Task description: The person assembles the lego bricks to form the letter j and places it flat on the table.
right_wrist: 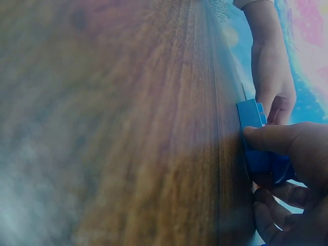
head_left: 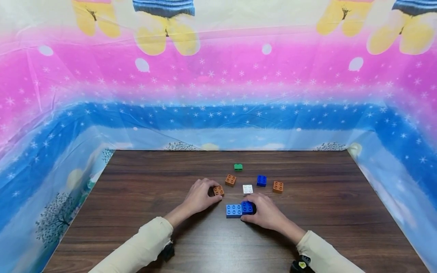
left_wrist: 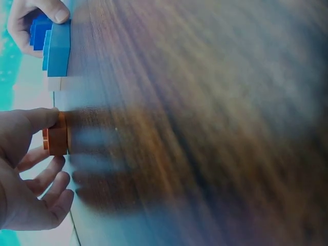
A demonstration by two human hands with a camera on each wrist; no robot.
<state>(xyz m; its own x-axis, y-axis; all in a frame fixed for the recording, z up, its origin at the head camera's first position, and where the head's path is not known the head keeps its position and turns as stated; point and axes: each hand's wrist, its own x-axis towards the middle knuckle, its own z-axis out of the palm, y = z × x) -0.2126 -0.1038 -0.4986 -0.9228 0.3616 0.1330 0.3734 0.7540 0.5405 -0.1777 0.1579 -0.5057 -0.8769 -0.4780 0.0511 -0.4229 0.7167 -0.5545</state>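
My left hand pinches an orange toy brick on the table between thumb and fingers; the left wrist view shows the thumb against one side of this brick. Right of it lies a longer light blue brick, studs up. A dark blue brick sits on its right end, higher than its exposed studs. My right hand grips the blue bricks at that end, the thumb on the near side. In the right wrist view the fingers partly hide the dark blue brick.
Behind the hands lie a white brick, an orange brick, a dark blue brick, another orange brick and a green brick. The brown wooden table meets a patterned cloth at the back and sides.
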